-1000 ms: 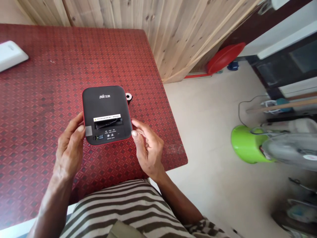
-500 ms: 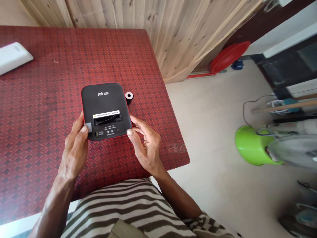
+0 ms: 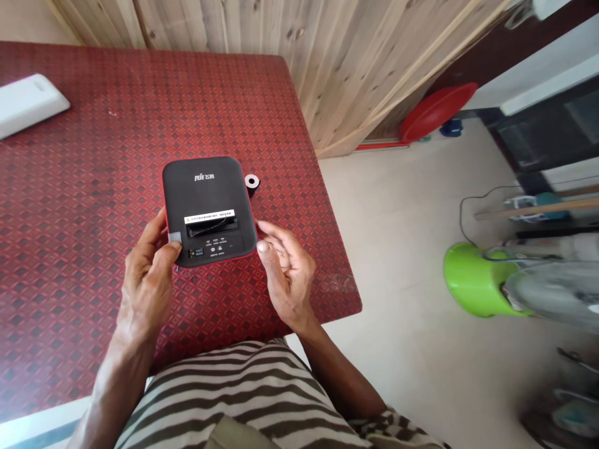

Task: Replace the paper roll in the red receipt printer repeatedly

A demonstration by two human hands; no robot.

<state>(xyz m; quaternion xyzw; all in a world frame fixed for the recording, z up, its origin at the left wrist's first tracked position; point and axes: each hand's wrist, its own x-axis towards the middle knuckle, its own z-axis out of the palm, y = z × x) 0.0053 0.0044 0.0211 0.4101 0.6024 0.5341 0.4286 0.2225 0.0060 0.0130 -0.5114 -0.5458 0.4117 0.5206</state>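
Note:
A black receipt printer [image 3: 203, 196] with red sides is in front of me at the table's near right part. Its top has a paper slot [image 3: 213, 226] under a white warning label, and small buttons and indicators near the front. My left hand [image 3: 150, 268] grips the front left corner, thumb pressed on a grey tape-like patch [image 3: 175, 239] on top, fingers at the side. My right hand [image 3: 289, 271] is beside the front right edge, fingers apart, its fingertips close to that side; contact is unclear. Behind the right side stands a small paper roll [image 3: 251, 182]. The printer's underside is hidden.
The red patterned table [image 3: 116, 162] ends at a rounded right corner. A white object [image 3: 32, 103] lies at far left. Wooden boards [image 3: 243, 28] rise behind. On the floor at right are a green stool-like object [image 3: 468, 280], a red basin [image 3: 437, 112] and a cable.
The view shifts slightly, so printer and table appear further right. My left thumb has slid further onto the top at the tape patch. My right thumb has come off the printer's corner.

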